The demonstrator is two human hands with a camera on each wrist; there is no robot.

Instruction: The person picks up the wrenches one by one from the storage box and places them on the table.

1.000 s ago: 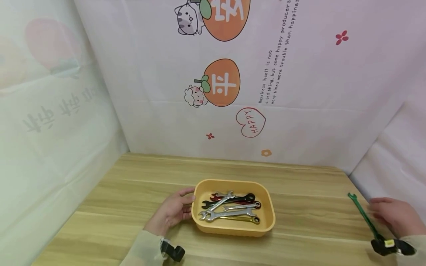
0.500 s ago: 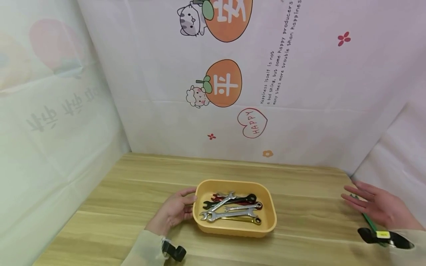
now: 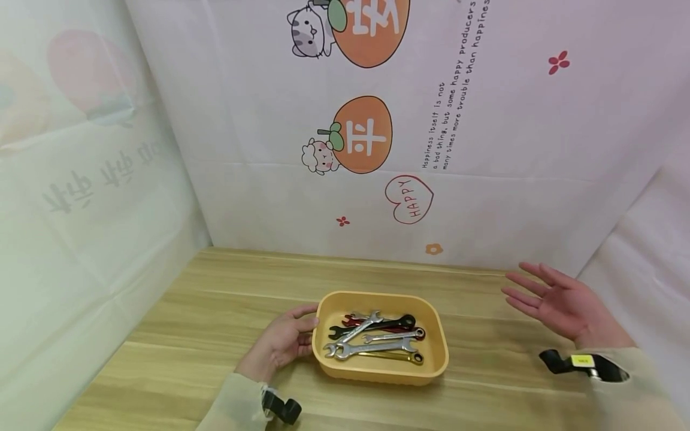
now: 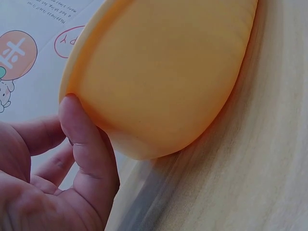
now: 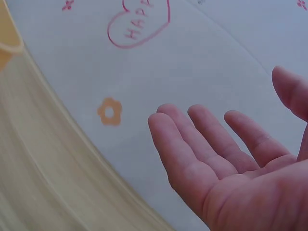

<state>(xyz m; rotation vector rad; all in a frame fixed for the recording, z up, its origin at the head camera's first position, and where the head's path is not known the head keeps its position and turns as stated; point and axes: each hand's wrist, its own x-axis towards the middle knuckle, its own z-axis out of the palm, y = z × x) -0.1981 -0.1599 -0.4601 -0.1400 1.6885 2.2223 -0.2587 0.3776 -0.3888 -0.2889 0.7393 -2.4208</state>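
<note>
A yellow plastic basin sits on the wooden table, a little right of my left hand. That hand holds the basin's left end; in the left wrist view a fingertip meets the rim. Inside lies a pile of combination wrenches: a black wrench, a gold wrench, a red one mostly covered, and several silver wrenches, among them a double open-ended wrench. Off to the right, apart from the basin, my right hand hovers palm up with fingers extended, holding nothing. The green wrench is out of sight.
Wood-grain table runs around the basin. A white printed sheet rises behind it, with further white sheets along the left and right sides. Camera mounts are strapped to both wrists.
My right hand has moved left and away from me, turning palm up. The green wrench, seen beside it on the table's right, is no longer visible. Left hand and basin stay put.
</note>
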